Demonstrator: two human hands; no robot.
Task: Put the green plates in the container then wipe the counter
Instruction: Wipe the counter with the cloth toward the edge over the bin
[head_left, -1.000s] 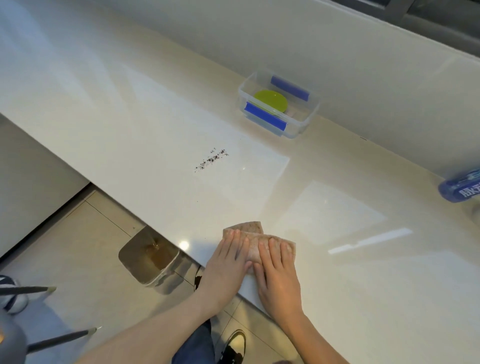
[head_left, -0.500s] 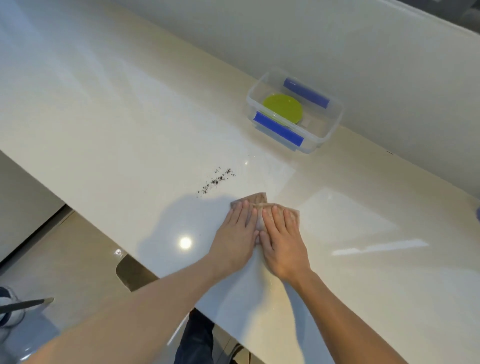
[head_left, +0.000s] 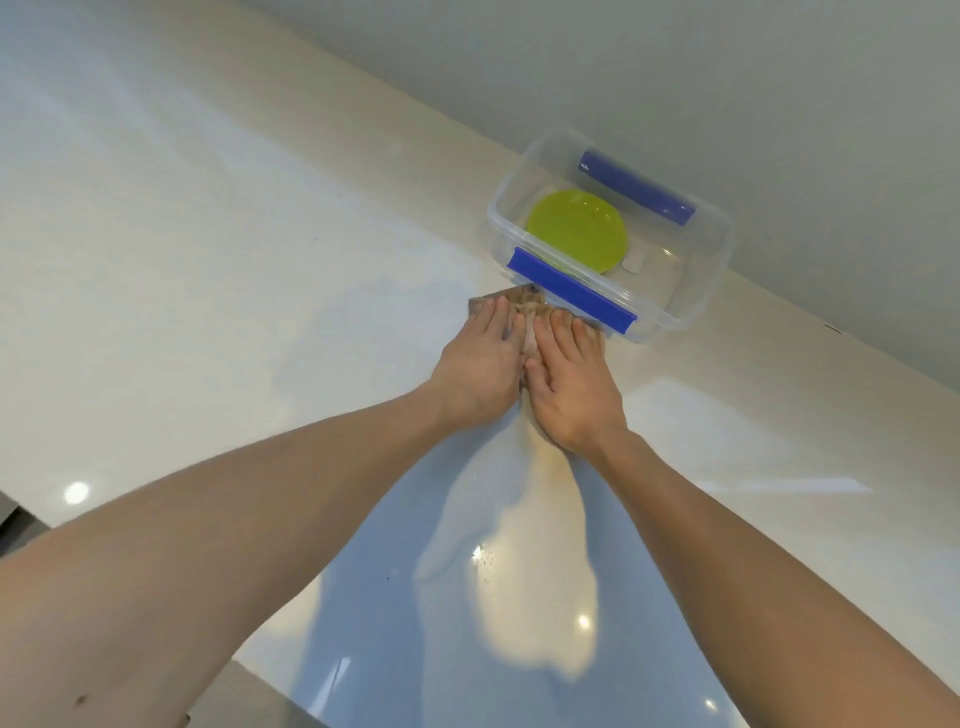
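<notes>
A green plate (head_left: 576, 228) lies inside a clear plastic container (head_left: 719, 260) with blue clips, which stands on the pale counter (head_left: 208, 260) against the back wall. My left hand (head_left: 478, 369) and my right hand (head_left: 571, 384) lie side by side, palms down and fingers flat, pressing a brown cloth (head_left: 525, 301) onto the counter. The cloth's far edge touches the container's near wall, right by the front blue clip (head_left: 571, 293). Most of the cloth is hidden under my fingers.
A few dark specks (head_left: 485, 561) lie on the counter between my forearms. The grey wall (head_left: 675, 78) runs along the back of the counter. The counter's front edge (head_left: 244, 657) drops off at the lower left.
Both hands have pushed the cloth away from the front edge, across the counter, up to the container. The line of dark crumbs seen earlier on the left no longer shows.
</notes>
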